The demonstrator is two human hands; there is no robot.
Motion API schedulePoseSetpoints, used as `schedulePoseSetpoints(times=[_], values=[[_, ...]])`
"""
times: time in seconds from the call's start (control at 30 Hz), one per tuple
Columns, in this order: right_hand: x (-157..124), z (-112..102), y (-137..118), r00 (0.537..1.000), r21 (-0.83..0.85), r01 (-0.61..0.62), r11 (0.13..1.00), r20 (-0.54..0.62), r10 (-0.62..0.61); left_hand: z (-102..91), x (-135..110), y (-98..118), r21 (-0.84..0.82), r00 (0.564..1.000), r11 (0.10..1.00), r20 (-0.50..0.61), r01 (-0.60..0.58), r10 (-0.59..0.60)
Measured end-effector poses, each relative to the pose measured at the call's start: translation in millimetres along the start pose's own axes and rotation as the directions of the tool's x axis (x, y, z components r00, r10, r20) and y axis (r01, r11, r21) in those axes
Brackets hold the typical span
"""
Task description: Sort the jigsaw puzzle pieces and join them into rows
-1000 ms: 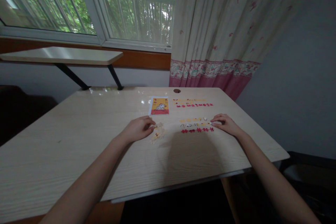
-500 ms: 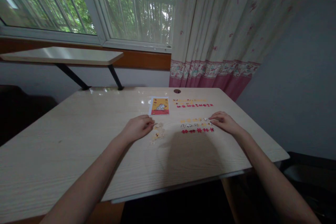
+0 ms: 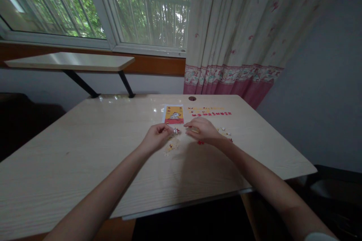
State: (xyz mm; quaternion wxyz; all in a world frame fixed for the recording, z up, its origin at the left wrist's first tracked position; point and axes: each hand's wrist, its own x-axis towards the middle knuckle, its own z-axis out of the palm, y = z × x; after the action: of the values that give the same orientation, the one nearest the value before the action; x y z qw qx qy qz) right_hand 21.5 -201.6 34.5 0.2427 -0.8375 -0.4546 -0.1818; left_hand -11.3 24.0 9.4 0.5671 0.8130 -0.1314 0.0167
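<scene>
On the light wooden table [image 3: 85, 150], my left hand [image 3: 156, 138] is curled, its fingertips pinching a small puzzle piece [image 3: 175, 131] just above a cluster of joined pale pieces [image 3: 172, 145]. My right hand [image 3: 202, 130] lies palm down beside it, fingers together, over the near rows of loose pieces, of which a few red and yellow ones [image 3: 226, 134] show at its right. A yellow and red reference picture [image 3: 174, 114] lies just beyond both hands. Further rows of sorted yellow and red pieces [image 3: 210, 112] lie to its right.
A round cable hole [image 3: 192, 98] is in the table's far edge. A narrow shelf [image 3: 70, 61] on black brackets hangs under the window. A patterned curtain [image 3: 240, 37] hangs at the back right. The table's right edge is near a grey wall.
My right hand has slid left from the right end of the near piece rows to just beside my left hand. My left hand has lifted slightly with a piece at its fingertips.
</scene>
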Motion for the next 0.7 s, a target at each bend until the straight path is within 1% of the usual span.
schedulePoseSetpoints(times=[0.1, 0.23, 0.33, 0.43, 0.6, 0.7], values=[[3.1, 17.9, -9.3, 0.997, -0.03, -0.018, 0.999, -0.076, 0.015, 4.8, -2.6, 4.4, -0.054, 0.999, 0.999, -0.04, 0.003, -0.005], [-2.4, 30.6, -15.3, 0.99, -0.087, -0.018, 0.996, -0.139, 0.005, 7.4, -4.9, 11.3, -0.041, 1.0, 0.999, -0.019, -0.002, 0.001], [-6.6, 31.6, -17.4, 0.984, -0.111, 0.003, 0.994, -0.176, -0.023, 7.2, -5.1, 15.0, -0.054, 1.0, 0.999, -0.009, -0.002, 0.002], [-9.1, 31.1, -18.3, 0.978, -0.125, -0.001, 0.992, -0.207, -0.025, 6.8, -4.9, 15.6, -0.062, 1.0, 0.998, -0.003, 0.006, -0.007], [-12.5, 28.8, -19.4, 0.983, -0.119, 0.006, 0.993, -0.183, -0.028, 10.6, -6.3, 11.8, -0.046, 1.0, 0.999, 0.01, 0.021, -0.021], [-13.8, 24.9, -20.5, 0.986, -0.114, 0.021, 0.993, -0.165, -0.04, 12.9, -7.3, 10.4, -0.044, 0.999, 0.999, 0.041, 0.022, -0.02]])
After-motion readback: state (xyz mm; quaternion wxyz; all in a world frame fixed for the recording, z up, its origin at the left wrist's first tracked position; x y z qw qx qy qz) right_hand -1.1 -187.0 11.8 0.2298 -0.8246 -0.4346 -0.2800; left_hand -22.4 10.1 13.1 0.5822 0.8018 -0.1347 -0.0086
